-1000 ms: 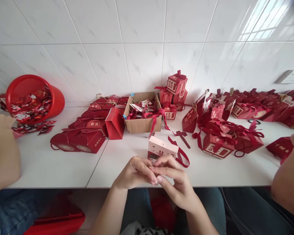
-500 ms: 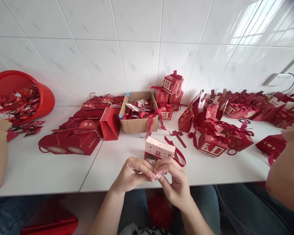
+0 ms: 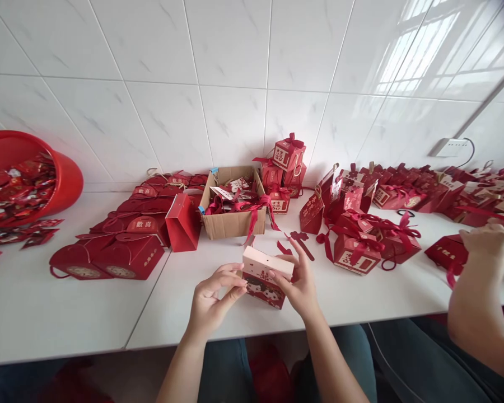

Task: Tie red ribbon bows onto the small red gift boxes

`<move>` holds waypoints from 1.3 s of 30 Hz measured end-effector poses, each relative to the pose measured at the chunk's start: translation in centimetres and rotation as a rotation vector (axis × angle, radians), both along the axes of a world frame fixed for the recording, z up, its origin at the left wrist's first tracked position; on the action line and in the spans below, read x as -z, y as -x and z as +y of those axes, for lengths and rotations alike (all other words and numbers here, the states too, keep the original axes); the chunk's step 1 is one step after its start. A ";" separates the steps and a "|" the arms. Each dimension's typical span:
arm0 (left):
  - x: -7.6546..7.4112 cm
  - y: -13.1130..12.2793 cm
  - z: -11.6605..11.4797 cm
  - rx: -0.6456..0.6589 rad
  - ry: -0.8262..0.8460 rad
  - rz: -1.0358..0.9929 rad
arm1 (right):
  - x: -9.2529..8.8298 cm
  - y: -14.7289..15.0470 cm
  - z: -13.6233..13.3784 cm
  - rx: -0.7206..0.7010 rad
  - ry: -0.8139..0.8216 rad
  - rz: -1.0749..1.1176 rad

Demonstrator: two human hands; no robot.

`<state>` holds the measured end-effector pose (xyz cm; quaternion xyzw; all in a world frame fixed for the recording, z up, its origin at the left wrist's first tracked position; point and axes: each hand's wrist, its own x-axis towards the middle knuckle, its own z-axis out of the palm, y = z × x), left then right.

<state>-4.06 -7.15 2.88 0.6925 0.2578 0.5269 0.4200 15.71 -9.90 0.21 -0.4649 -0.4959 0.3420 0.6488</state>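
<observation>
I see a long white table (image 3: 193, 324) with a brown carton (image 3: 235, 225). In front, near the table's edge, is a little red and white box (image 3: 264, 290). The right hand (image 3: 303, 285) grips it; the left hand (image 3: 210, 300) curls beside it, maybe pinching, I can't tell

This looks like a makeshift workroom; whether in a home or a small business cannot be told. A white table (image 3: 96, 313) runs along a glossy marbled tile wall (image 3: 235, 50), which bears a power socket (image 3: 449, 148) and a window's reflection (image 3: 415, 50). Red gift boxes (image 3: 128, 254) stand on the table in ranks, with a tipped red bucket (image 3: 70, 182) of wrapped packets (image 3: 21, 190) and a cardboard carton (image 3: 235, 225) of ribbons (image 3: 252, 223). A couple-printed box (image 3: 264, 288) is in hand, and a co-worker's forearm (image 3: 474, 305) shows 2 people at work.
</observation>
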 end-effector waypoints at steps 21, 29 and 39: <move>0.1 -1.5 1.4 -0.057 -0.214 -0.041 | 1.3 0.7 -0.8 0.056 -0.004 0.017; -1.2 -1.2 0.7 -0.185 -0.557 0.230 | 2.5 1.5 -0.5 0.192 -0.125 -0.089; -1.3 -1.5 0.7 -0.123 -0.497 0.497 | 0.8 1.4 -0.6 0.163 -0.160 -0.063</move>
